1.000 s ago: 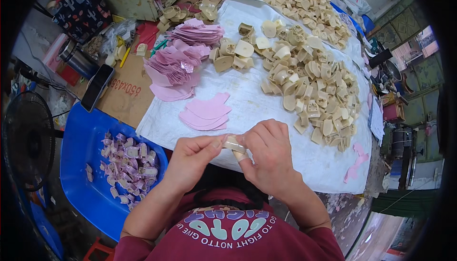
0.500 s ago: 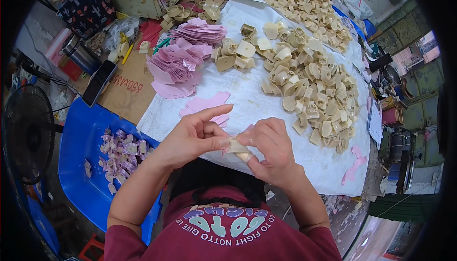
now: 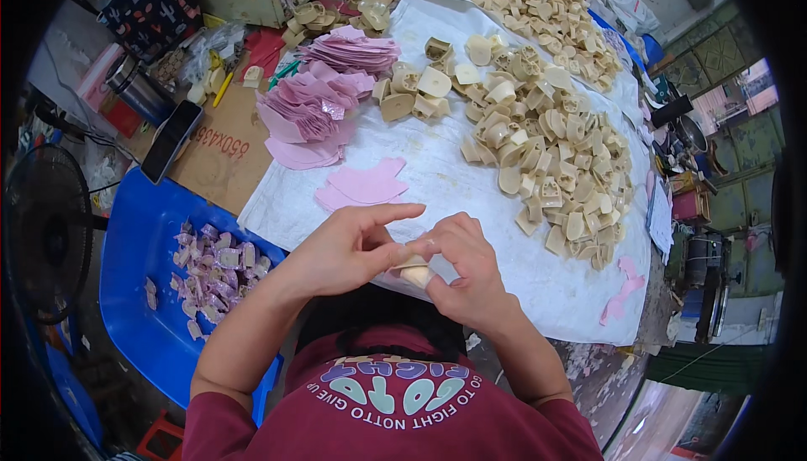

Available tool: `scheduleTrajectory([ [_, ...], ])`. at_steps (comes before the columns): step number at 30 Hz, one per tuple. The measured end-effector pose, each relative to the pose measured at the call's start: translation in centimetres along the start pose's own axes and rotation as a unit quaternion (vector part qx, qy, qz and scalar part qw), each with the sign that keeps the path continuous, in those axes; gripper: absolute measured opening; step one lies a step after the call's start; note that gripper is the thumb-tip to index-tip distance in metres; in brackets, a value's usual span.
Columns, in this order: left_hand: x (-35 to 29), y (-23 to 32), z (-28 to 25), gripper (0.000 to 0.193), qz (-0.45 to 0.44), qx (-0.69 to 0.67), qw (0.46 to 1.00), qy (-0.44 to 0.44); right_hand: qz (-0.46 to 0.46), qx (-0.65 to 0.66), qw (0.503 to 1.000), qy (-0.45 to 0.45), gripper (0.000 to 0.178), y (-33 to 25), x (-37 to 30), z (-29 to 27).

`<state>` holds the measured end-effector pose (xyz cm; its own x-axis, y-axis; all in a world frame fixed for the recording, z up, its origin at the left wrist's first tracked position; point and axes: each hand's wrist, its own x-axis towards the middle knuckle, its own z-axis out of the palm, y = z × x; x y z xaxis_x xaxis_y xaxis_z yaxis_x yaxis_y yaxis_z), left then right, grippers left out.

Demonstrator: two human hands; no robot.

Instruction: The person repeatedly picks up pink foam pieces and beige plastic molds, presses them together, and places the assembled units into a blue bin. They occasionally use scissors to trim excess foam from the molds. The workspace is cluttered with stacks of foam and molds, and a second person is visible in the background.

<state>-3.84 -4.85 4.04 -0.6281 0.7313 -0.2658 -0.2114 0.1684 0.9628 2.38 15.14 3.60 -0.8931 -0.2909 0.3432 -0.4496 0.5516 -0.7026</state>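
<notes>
Just above the table's near edge, my two hands hold a small cream shoe heel [image 3: 414,274]. The thumb and fingers of my right hand [image 3: 465,261] close round it from the right. My left hand [image 3: 340,249] presses its thumb to the heel's upper left, with the index finger stretched out above. Fingers hide much of the heel, and a bit of pink sheet seems to show beside it. Beyond my left hand lie loose pink cut-outs [image 3: 366,184]. A stack of pink cut sheets [image 3: 307,108] is farther back, and a heap of bare beige heels [image 3: 559,146] spreads to the right.
A blue tub [image 3: 130,242] at the left contains several pink-covered heels [image 3: 218,263]. More heels [image 3: 525,11] lie at the back. A phone [image 3: 171,142] and a steel flask [image 3: 139,91] stand left, near a black fan [image 3: 49,234]. One pink scrap [image 3: 622,291] lies at the right.
The heel has turned in my fingers, and both hands have shifted slightly. My left index finger has come down a little and points more to the right.
</notes>
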Motion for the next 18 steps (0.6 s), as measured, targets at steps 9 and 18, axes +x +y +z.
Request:
scheduleTrajectory([
  [9, 0.2, -3.3, 1.0, 0.028, 0.102, -0.274, 0.954, 0.068, 0.259, 0.308, 0.914, 0.045, 0.022, 0.5, -0.2, 0.4],
  [18, 1.5, -3.0, 1.9, 0.009, 0.245, 0.053, 0.946, 0.206, 0.302, 0.241, 0.920, 0.066, 0.018, 0.4, -0.3, 1.6],
])
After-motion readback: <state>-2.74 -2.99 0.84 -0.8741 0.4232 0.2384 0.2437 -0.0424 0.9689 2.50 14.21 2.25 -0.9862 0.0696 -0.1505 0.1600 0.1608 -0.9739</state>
